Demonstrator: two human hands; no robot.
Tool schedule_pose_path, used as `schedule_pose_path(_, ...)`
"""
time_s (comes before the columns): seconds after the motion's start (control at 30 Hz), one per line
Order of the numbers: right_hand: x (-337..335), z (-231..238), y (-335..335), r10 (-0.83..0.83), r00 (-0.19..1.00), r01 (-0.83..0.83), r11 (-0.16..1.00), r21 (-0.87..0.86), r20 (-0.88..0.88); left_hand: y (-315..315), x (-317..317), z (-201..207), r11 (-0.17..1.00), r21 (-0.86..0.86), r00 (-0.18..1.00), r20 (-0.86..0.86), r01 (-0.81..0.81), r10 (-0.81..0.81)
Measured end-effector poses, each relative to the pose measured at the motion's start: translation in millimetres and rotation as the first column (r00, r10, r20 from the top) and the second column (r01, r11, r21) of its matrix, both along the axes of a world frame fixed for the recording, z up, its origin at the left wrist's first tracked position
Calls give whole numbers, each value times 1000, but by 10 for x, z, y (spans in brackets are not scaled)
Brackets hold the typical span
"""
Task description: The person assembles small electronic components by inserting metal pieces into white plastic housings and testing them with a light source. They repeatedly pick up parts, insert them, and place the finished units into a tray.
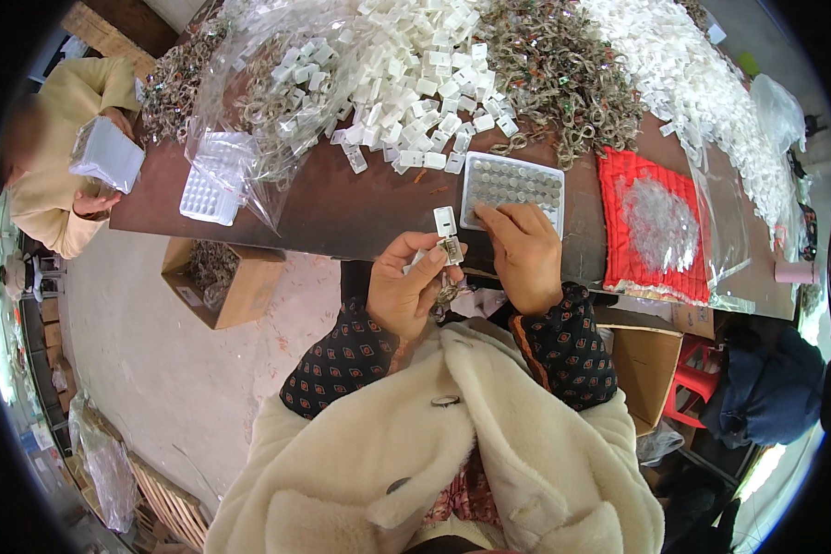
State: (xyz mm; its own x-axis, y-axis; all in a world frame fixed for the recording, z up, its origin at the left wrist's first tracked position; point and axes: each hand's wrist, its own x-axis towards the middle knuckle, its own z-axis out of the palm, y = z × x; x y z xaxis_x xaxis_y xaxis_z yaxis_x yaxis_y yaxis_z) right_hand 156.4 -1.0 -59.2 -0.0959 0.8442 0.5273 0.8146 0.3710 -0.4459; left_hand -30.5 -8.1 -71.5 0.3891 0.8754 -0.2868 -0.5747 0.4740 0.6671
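Note:
My left hand [404, 288] is closed on a small metal ring piece and a white plastic clip [450, 249] at the near edge of the brown table [342, 208]. My right hand [523, 251] lies beside it, fingers curled, fingertips touching the near rim of a white tray [513, 183] filled with rows of round pieces. Another white clip [444, 220] lies on the table just above my left hand. It is unclear whether the right hand pinches anything.
Heaps of white clips [415, 65] and metal rings [559, 74] cover the far table, some in clear bags. A red cushion [651, 226] with clear bits lies right. Another person [60, 152] at left holds a tray. Cardboard boxes [217, 277] stand below.

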Motion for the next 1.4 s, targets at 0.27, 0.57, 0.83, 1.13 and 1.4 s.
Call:
schedule_pose_path(0.27, -213, 241, -162, 3, 916, -47, 994, -100, -401, 30, -31, -22, 997, -25, 991, 108, 77, -74)
schedule_pose_path(0.57, -240, 400, -243, 120, 857, -220, 965, -146, -501, -67, -37, 32, 999, -38, 998, 54, 36, -34)
schedule_pose_path(0.83, -240, 433, -392, 212, 824, -256, 967, -12, -526, -101, -3, 68, 998, -61, 982, 187, 9, 3)
schedule_pose_path(1.13, -235, 473, -465, -99, 296, -442, 868, -228, -950, -195, -16, 172, 985, -44, 961, 230, 167, -152)
schedule_pose_path(1.4, -159, 403, -405, 422, 641, -427, 890, 159, -641, -215, -18, 279, 965, -89, 903, 382, 247, -196)
